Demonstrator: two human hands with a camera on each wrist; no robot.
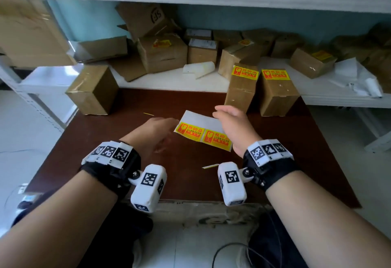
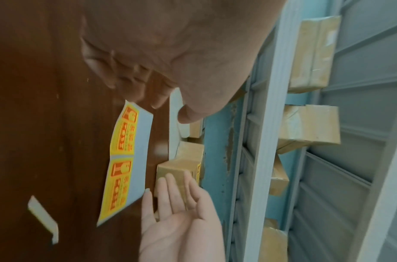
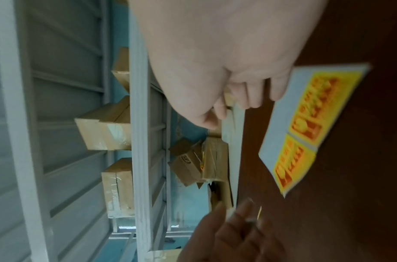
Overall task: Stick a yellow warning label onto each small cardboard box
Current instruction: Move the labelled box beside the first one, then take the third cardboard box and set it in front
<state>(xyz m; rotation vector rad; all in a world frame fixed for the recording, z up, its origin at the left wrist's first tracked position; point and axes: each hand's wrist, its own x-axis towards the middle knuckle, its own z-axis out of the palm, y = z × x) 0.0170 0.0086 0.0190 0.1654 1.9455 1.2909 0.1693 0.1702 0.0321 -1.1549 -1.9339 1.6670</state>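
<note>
Both the left hand [image 1: 157, 128] and right hand [image 1: 232, 119] hover open and empty over the label sheet [image 1: 202, 131]; a careless peel could tear or crease a sticker.

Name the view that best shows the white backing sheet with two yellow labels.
Head view: the white backing sheet with two yellow labels lies sharp, though the right hand covers part. Both wrist views show it sideways and blurred.

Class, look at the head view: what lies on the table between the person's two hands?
The label sheet, with two yellow labels on it, lies between the left hand and right hand; the head view shows this.
</note>
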